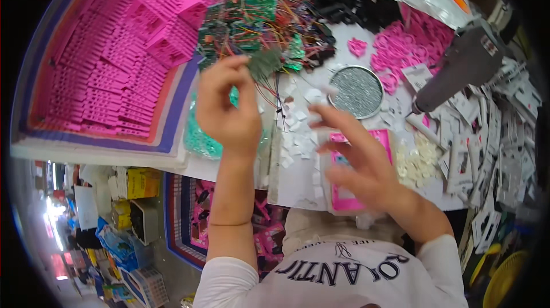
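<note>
My left hand (230,104) is raised beside the pile of circuit boards, its fingers pinched on a blurred green circuit board (265,64) from which thin wires trail down. Behind it lies the heap of green boards (243,13) with coloured wires. My right hand (364,162) hovers with fingers spread, holding nothing that I can see. Beneath it on the table lies a pink plastic casing (344,202), partly hidden by the hand. Small white squares (295,142) are scattered between the two hands.
A round dish of small metal screws (355,93) stands beyond my right hand. At right are a grey power screwdriver (458,67), pale small parts (420,159) and white pieces (461,162). A bin of pink casings (109,79) fills the left; a teal bag (201,127) lies near it.
</note>
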A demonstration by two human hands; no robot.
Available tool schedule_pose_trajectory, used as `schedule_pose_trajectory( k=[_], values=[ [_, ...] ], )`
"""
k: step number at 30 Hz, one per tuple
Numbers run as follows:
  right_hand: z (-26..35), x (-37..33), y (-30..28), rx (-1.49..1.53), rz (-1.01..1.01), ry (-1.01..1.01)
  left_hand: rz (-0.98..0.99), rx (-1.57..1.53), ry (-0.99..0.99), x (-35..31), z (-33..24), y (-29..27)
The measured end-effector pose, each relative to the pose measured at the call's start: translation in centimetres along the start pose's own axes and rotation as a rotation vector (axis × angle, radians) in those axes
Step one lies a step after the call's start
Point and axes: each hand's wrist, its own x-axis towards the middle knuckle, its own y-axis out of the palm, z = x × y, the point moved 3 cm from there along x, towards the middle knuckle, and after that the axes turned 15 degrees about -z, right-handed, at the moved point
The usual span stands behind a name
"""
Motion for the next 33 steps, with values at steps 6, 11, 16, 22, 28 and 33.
schedule_pose_trajectory(
  k=[6, 11, 16, 22, 28, 33],
  values=[
    [-2.7, 1.7, -2.1, 0.446, -0.063, 0.53, 0.683, -0.012, 0.146, -5.5, -10.7, -1.2],
    [-1.2, -1.8, -5.4, -0.096, 0.033, 0.161, 0.387, -0.017, -0.313, -7.8, -11.4, -6.8],
    [-1.0, -3.5, -5.1, 0.057, -0.026, 0.213, 0.699, -0.025, -0.695, -10.7, -9.6, -4.1],
    [-2.6, -4.6, -3.8, -0.132, -0.102, 0.162, 0.159, -0.509, -1.383, -15.4, -8.9, -1.3],
    [-3.4, -2.4, -6.5, -0.119, -0.198, 0.188, 0.207, -0.492, -1.182, -14.6, -7.9, -1.6],
    [-3.9, -2.9, -5.9, 0.358, -0.297, 0.517, 0.18, -0.456, -1.183, -14.8, -8.1, -1.8]
  ],
)
